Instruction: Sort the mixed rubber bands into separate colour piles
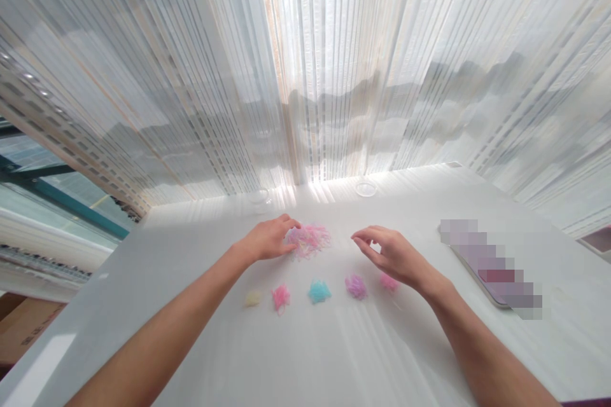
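A loose mixed pile of small, thin rubber bands (312,240), mostly pink with pale strands, lies mid-table. My left hand (272,237) is at the pile's left edge, its thumb and forefinger apart around some strands. To the right of the pile, my right hand (382,248) hovers with thumb and fingertips pinched together; anything between them is too small to see. Nearer me is a row of sorted heaps: pale yellow (252,298), deep pink (281,296), blue (319,290), purple (356,287) and bright pink (389,282), the last partly behind my right hand.
On the right of the white table (296,356) lies a flat, blurred-out phone-like object (482,267). Two clear round dishes (366,189) stand at the back edge, before hanging sheer curtains (305,76). A cardboard box (28,331) is low on the left.
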{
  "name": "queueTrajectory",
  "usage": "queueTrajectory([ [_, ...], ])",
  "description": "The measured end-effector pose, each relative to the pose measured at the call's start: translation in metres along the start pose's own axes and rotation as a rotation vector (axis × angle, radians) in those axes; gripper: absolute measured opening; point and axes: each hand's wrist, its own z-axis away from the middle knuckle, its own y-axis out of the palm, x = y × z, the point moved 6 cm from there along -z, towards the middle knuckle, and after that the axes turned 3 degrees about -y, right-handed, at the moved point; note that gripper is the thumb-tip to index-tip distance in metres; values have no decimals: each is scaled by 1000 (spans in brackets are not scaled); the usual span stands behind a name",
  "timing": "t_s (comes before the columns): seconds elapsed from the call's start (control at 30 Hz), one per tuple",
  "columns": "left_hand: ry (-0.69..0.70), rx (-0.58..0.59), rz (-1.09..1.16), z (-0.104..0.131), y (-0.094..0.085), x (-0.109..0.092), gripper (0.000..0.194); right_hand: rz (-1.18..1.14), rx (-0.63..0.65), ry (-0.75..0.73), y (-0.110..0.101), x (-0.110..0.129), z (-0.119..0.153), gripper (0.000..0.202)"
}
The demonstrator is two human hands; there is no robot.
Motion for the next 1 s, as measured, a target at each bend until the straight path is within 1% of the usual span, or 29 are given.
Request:
queueTrajectory([
  [0.13, 21, -2, 30, -6, 3, -1, 24, -1, 3, 3, 0, 0, 0, 23],
  [0.37, 23, -51, 77, -7, -9, -4, 25, -7, 6, -2, 1, 0, 0, 22],
  [0.53, 6, -15, 59, -3, -12, 1, 24, -10, 11, 8, 1, 0, 0, 23],
  [0.6, 7, 7, 43, 0, -11, 2, 27, -9, 9, 3, 1, 0, 0, 23],
  [0.73, 34, 16, 14, 4, -6, 0, 55, -4, 11, -9, 1, 2, 0, 23],
  [0.77, 41, 22, 7, 4, -4, -2, 58, -3, 14, -8, 1, 2, 0, 23],
  [0.83, 47, 40, -2, 2, 0, -5, 54, -1, 20, -3, 1, 2, 0, 23],
  [0.9, 42, 44, 0, -2, 3, -7, 41, -5, 20, 4, 1, 2, 0, 23],
  [1.0, 34, 8, 12, -8, 2, -7, 31, -9, 16, 4, 1, 2, 0, 23],
])
